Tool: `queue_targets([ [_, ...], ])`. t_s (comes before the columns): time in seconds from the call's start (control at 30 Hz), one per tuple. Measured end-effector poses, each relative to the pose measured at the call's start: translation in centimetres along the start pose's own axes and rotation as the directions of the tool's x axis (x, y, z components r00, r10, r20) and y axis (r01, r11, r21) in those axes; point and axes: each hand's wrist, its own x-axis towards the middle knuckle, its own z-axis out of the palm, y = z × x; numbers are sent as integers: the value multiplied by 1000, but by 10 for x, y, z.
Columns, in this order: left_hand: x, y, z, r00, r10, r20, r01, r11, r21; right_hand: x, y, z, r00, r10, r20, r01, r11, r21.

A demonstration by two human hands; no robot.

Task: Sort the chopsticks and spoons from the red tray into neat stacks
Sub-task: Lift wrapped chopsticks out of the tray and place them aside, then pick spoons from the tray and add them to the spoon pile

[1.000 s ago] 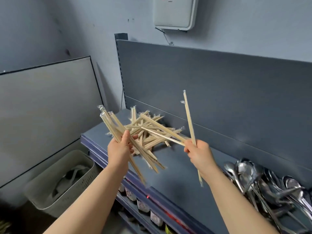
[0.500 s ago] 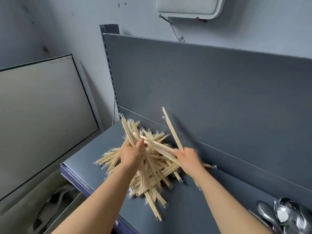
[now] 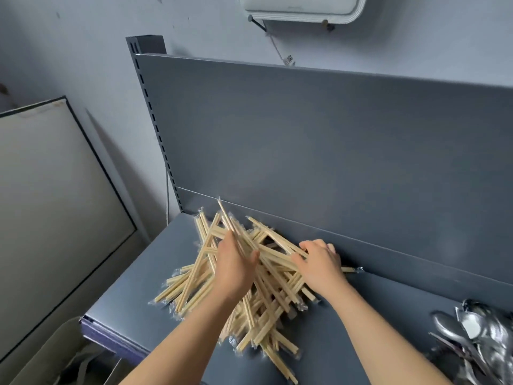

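Observation:
A loose heap of wrapped wooden chopsticks (image 3: pixel 194 276) lies crisscrossed on the grey shelf (image 3: pixel 133 307). My left hand (image 3: pixel 234 269) sits on top of the heap and grips a few chopsticks that stick up toward the back panel. My right hand (image 3: pixel 319 262) lies on the heap's right side with its fingers curled over chopsticks near the back panel; what it holds is hidden under the palm. Several metal spoons (image 3: pixel 477 334) lie in a pile at the shelf's right end. No red tray is in view.
The shelf's upright grey back panel (image 3: pixel 319 148) stands right behind the heap. The shelf's left front corner (image 3: pixel 83 319) drops off to a light bin (image 3: pixel 63 354) below. A framed board (image 3: pixel 50 204) leans at the left. A white box (image 3: pixel 302 6) hangs on the wall above.
Both hands have come down from mid-air onto the heap, bringing their chopsticks with them. The view has shifted left and closer, so the spoons now sit at the right edge.

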Motion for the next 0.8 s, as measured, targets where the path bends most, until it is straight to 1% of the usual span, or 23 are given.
queue_targets([
  [0.1,-4,-5,-8,994,84,73,-92,989,115,-17,-4,-7,997,48,-62,-43,996,72],
  [0.2,-6,-11,-17,976,186,116,-208,950,233,-42,-3,-18,981,129,-143,-99,975,200],
  [0.3,-8,-15,-20,933,280,224,-344,879,330,-81,7,-30,948,249,-201,-176,930,322],
  [0.37,-10,-13,-20,910,294,290,-394,831,392,-109,18,-36,920,314,-233,-218,906,363],
  [0.5,-16,-3,-12,877,357,322,-476,730,491,-158,40,-49,875,407,-262,-282,869,406],
  [0.57,-28,10,-3,854,397,338,-517,725,455,-174,50,-55,857,442,-266,-303,849,433],
  [0.63,-45,25,10,812,454,366,-577,718,389,-188,60,-62,839,471,-273,-323,835,446],
  [0.8,-109,71,50,713,567,413,-662,738,129,-233,103,-92,782,518,-347,-310,806,504],
])
